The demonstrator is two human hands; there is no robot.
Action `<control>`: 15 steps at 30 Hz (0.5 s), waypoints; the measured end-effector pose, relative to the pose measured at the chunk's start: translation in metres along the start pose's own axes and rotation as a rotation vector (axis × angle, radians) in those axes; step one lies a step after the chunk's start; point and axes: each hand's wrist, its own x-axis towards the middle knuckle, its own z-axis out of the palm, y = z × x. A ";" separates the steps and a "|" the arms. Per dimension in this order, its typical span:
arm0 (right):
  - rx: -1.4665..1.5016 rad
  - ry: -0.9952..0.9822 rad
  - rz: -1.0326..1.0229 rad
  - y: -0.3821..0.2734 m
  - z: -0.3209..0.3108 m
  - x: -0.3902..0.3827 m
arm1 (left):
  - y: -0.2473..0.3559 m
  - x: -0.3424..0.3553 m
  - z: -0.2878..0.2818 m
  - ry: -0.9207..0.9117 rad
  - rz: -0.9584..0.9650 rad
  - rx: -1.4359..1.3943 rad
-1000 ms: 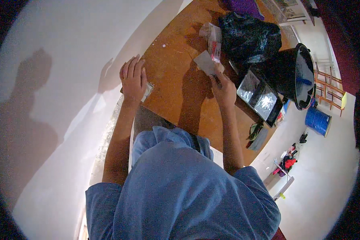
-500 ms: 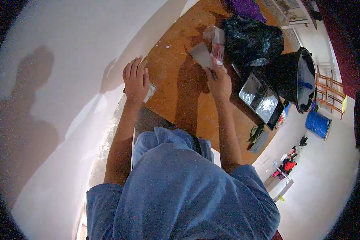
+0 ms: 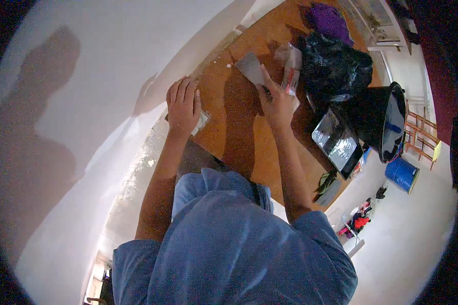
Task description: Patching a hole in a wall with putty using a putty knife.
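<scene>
My right hand is above the brown tabletop, with a flat grey rectangular piece pinched between thumb and forefinger. Its material is hard to make out. Just beyond that hand is a clear plastic packet with a red marking; the hand hides its near end, so I cannot tell if they touch. Along the wall side of the table, my left hand lies flat, fingers stretched out. A small pale packet shows partly from under it.
A black plastic bag and a purple cloth-like bundle sit at the far right. Nearer are a shiny dark tablet-like panel, a big black bucket and a dark green item. A white wall borders the left.
The grey piece has moved slightly up and left with my right hand, apart from the clear packet. My left hand stays at the wall side. The whole view has shifted a little.
</scene>
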 end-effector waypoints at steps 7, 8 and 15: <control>0.054 -0.084 0.004 -0.004 -0.012 0.006 | -0.002 0.000 0.000 0.010 -0.008 -0.007; 0.075 -0.126 0.003 -0.004 -0.015 0.006 | -0.001 0.000 0.001 0.010 -0.009 -0.009; 0.129 0.008 -0.090 0.001 -0.003 0.003 | 0.000 -0.001 0.001 0.008 -0.011 -0.001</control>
